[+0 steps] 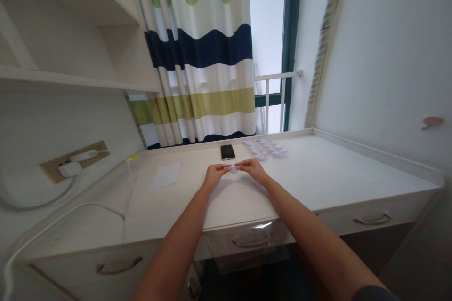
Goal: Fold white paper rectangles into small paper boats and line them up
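Left hand (214,175): pinches one end of the small white paper (233,169) between thumb and fingertips, just above the surface (339,169).
Right hand (254,170): pinches the other end of the same paper in the same way; the two hands face each other, fingertips close together.
Small white paper: between the hands, near the middle of the surface; its exact folds are too small to tell.
Phone (228,152): lies flat with a dark screen, just beyond the hands.
Folded paper pieces (265,148): white and pointed, grouped in rows to the right of the phone, near the back edge.
Paper sheets (166,176): lie flat on the surface, well to the left of the left hand.
Wall socket (52,170): on the left wall, with white plugs in it.
White cable (95,204): curves over the left end of the surface.
Yellow tag (132,159): at the back left, by a thin cord.
Drawers (406,209): under the front edge, with metal handles; clear plastic (243,254) hangs at the middle one.
Curtain (219,49): striped green, white and navy, behind the surface.
Railing (277,76): white, across the window to the right of the curtain.
Shelf (70,80): white, at the upper left.
Sleeve (372,294): dark, on the right arm.
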Tool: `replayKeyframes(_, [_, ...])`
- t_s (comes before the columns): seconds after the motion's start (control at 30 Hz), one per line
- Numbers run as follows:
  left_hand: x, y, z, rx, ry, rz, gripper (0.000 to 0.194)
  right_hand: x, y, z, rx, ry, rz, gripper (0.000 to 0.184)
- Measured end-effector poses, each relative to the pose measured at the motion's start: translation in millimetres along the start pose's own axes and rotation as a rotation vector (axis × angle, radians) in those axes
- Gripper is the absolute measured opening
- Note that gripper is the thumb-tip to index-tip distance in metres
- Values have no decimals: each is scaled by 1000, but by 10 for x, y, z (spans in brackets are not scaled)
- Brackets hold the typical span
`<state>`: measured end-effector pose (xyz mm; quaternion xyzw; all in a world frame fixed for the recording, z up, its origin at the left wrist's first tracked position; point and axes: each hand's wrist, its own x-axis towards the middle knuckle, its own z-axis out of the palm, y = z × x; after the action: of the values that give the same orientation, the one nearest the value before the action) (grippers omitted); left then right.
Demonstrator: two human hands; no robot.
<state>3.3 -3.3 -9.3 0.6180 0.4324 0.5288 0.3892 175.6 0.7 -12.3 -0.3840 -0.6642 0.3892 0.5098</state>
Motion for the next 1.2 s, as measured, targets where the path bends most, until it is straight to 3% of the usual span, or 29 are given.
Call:
replayKeyframes(0.13, [-6,-15,-29,-28,-13,-43,24,17,43,-5,64,-9,21,33])
replayKeyframes(0.37, [-35,-7,-16,-86,-153,-140,35,59,68,0,128,52,30,25])
replayKeyframes(0.63, [-29,6,-8,-103,-130,-135,28,18,-22,8,46,63,7,22])
replayKeyframes(0.8, [-63,-7,33,-152,-192,-156,34,23,25,49,116,-10,22,26])
replayKeyframes(0.9, [-77,-26,73,-137,-253,-169,38,23,71,92,155,-28,-12,26])
replayKeyframes(1.2, [-46,-34,93,-160,-241,-183,34,-17,70,155,47,-38,-191,24])
